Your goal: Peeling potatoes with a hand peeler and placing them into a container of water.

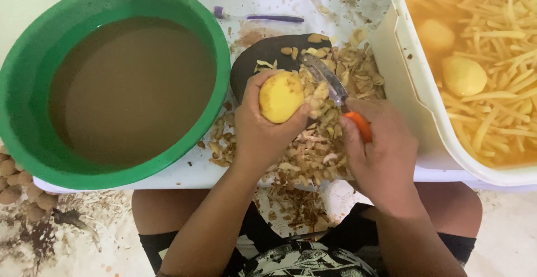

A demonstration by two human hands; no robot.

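Yellow and nearly bare of skin, the potato [281,96] sits in the left hand [260,131], with the fingers [251,95] curled around its far side and the thumb pressed against its near edge, so it is clamped firmly above the heap of peelings [313,143]. The right hand [380,154] is closed around the orange handle of a peeler [335,90], whose metal blade points up and away, just beside the potato but not clearly touching it.

Peeled and wet, the potato probably handles as a firm, fairly heavy lump with a slippery surface; it will not crush, but it could easily squirt out of a loose hold. Gripping it across its ends, with the palm behind it, looks like the safest hold, leaving the flank free for the blade.

On the white worktop [184,171] a green basin [33,87] of muddy brown water stands to the left, and a white tub [403,81] of cut potato strips and whole peeled potatoes stands to the right. A dark board [263,59] lies under the peelings, and a purple toothbrush [263,17] lies beyond it. Unpeeled potatoes [17,182] lie on the floor at the far left.
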